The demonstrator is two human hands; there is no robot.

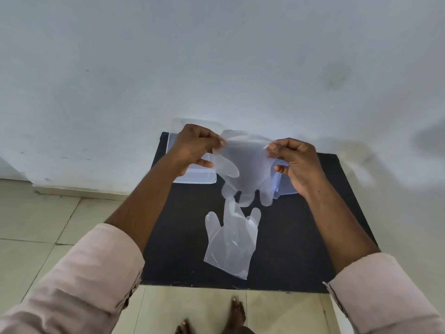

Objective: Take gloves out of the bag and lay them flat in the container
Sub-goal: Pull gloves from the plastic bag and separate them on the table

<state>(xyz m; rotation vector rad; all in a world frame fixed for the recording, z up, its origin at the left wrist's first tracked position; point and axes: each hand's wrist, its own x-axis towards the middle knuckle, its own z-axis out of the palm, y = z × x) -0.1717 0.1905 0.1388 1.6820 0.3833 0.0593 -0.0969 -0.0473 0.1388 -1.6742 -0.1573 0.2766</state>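
- While both arms are reaching forward over the black table (313, 237), the left hand (195, 148) is pinching one top corner of a clear plastic glove (248, 169) between thumb and fingertips, the other fingers curled in.
- The right hand (296, 162) is pinching the opposite top corner in the same way, mostly closed, so the glove is hanging stretched between the two hands, fingers pointing down.
- A second glove (231, 244) is lying flat on the table just below the hanging one, nearer the person, its fingers pointing away.
- A clear container (195, 178) is sitting at the far left of the table, partly hidden behind the left hand.
- A clear plastic sheet, possibly the bag (285, 186), is showing behind the right hand; I cannot tell for certain.
- Pale pink sleeves (79, 280) are covering both forearms, and bare feet (237, 312) are standing on the tiled floor (36, 220).
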